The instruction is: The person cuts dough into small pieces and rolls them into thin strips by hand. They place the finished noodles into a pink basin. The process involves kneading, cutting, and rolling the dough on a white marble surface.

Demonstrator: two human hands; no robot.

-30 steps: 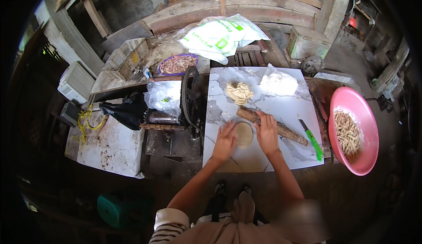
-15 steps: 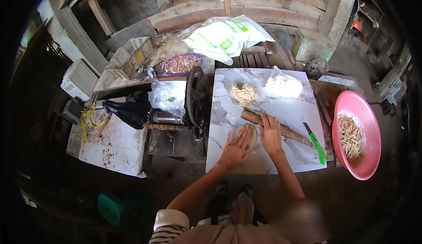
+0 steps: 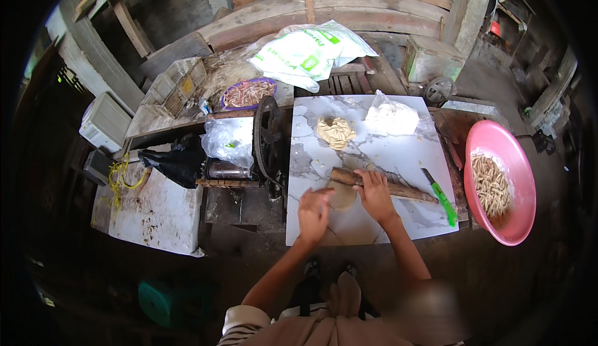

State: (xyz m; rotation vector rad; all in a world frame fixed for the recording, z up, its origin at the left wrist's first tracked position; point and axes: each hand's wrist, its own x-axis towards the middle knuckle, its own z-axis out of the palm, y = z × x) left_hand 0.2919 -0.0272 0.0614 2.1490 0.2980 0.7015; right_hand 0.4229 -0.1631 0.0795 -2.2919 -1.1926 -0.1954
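On a marbled board (image 3: 314,159), my right hand (image 3: 374,193) grips a rough wooden rod (image 3: 411,191), which lies across the upper part of a flat round piece of dough (image 3: 342,201). My left hand (image 3: 314,212) is just left of that disc, fingers apart and loosely bent, holding nothing. Behind them sit a crumpled lump of pale dough (image 3: 336,133) and a plastic bag of white contents (image 3: 391,115). A green-handled knife (image 3: 447,209) lies to the right of the rod.
Left of the board stands a hand-cranked roller machine (image 3: 268,140) with plastic bags on it. A pink basin (image 3: 523,184) of pale strips is at right. Behind are a purple-rimmed tray (image 3: 249,94), white sacks (image 3: 299,56) and plastic crates (image 3: 174,87). A green stool (image 3: 152,302) is below.
My left hand has come off the dough disc and moved down and left. My right hand and the rod have shifted slightly, the rod now lying over more of the disc.
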